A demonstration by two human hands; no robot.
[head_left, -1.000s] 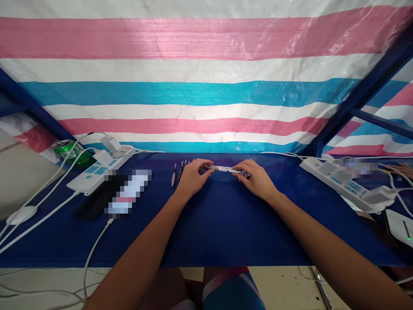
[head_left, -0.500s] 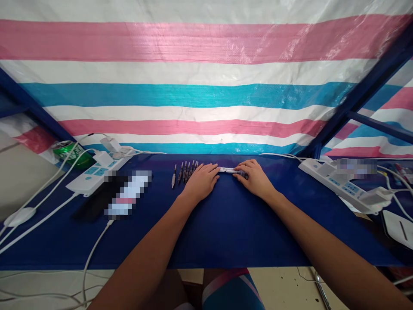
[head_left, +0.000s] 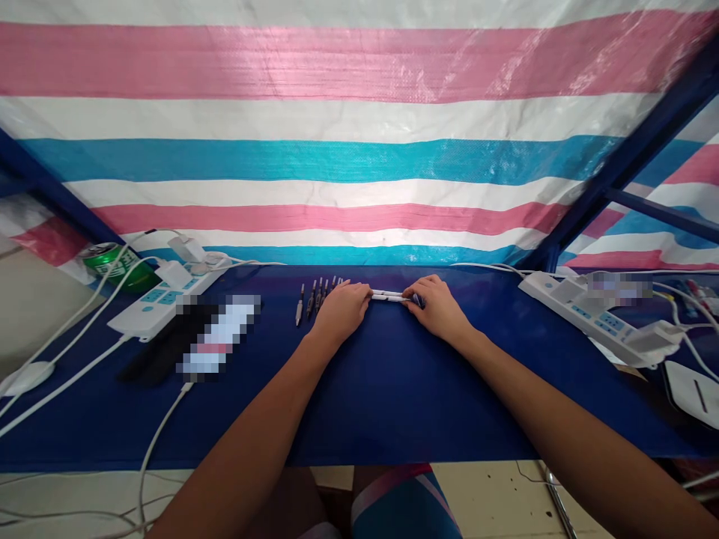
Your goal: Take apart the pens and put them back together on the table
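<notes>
Seen from the head view, the left hand (head_left: 340, 311) and right hand (head_left: 439, 308) rest close together over the blue counter (head_left: 393, 389); each grip is pressed together, pinching 1 end of a white pen (head_left: 390, 297), which lies level between them. A row of slim pen parts (head_left: 317, 296) sits just beside the left hand; farther left are a white power strip (head_left: 160, 307), a green can (head_left: 115, 266) and a blurred object (head_left: 216, 337); a 2nd white power strip (head_left: 595, 314) lies well to the right.
</notes>
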